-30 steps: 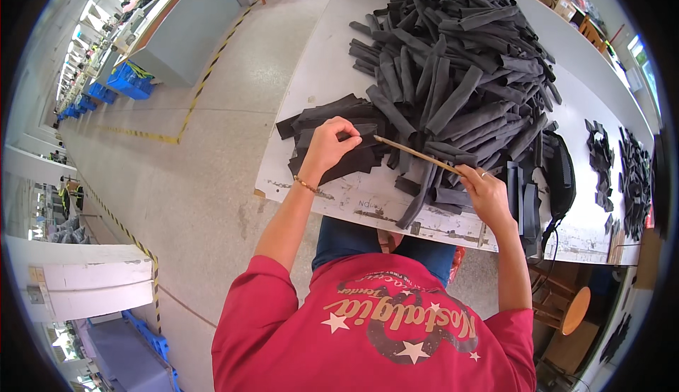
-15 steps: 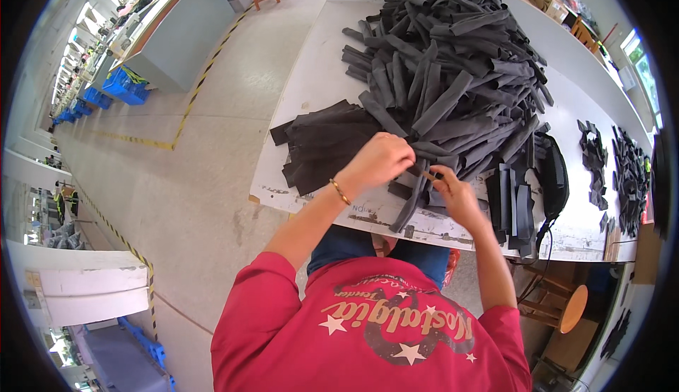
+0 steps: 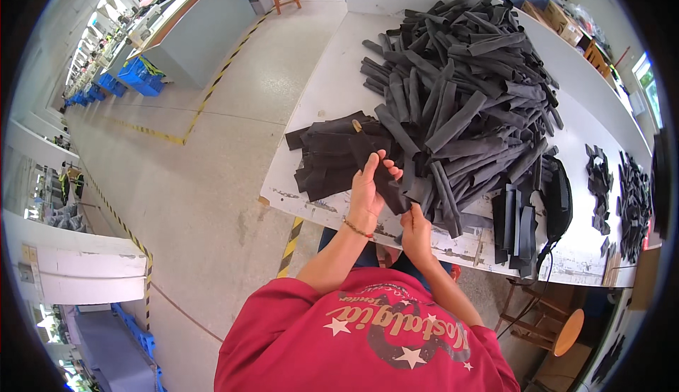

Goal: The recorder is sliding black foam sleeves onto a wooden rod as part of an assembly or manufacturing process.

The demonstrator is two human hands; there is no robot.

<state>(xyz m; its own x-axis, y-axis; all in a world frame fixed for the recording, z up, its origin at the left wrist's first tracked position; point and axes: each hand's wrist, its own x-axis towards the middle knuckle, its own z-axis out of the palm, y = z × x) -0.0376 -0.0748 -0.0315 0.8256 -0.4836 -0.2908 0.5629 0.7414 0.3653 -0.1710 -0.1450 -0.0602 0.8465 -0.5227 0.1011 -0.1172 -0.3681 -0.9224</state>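
Observation:
A black fabric strip (image 3: 388, 188), sewn like a flat tube, slants between my hands over the table's front part. My left hand (image 3: 367, 188) is closed round its middle, thumb on top and fingers curled. At the strip's lower end, my right hand (image 3: 416, 231) pinches the cloth. A small tan tip (image 3: 356, 125) shows at the upper end; what it belongs to is hidden. Just beyond lies a big heap of dark grey fabric tubes (image 3: 460, 102). Left of my left hand, flatter black pieces (image 3: 322, 173) are laid in a stack.
The white table (image 3: 311, 102) has a worn front edge and a raised back board. To the right are a bundle of dark strips (image 3: 515, 226), a curved black item (image 3: 559, 197) with a cord, and smaller dark piles (image 3: 633, 205). A wooden stool (image 3: 566, 332) stands below.
Both hands have moved left and nearer, away from the heap's front edge. The black strip now stretches between them, with the left hand turned to wrap it. The view has shifted slightly.

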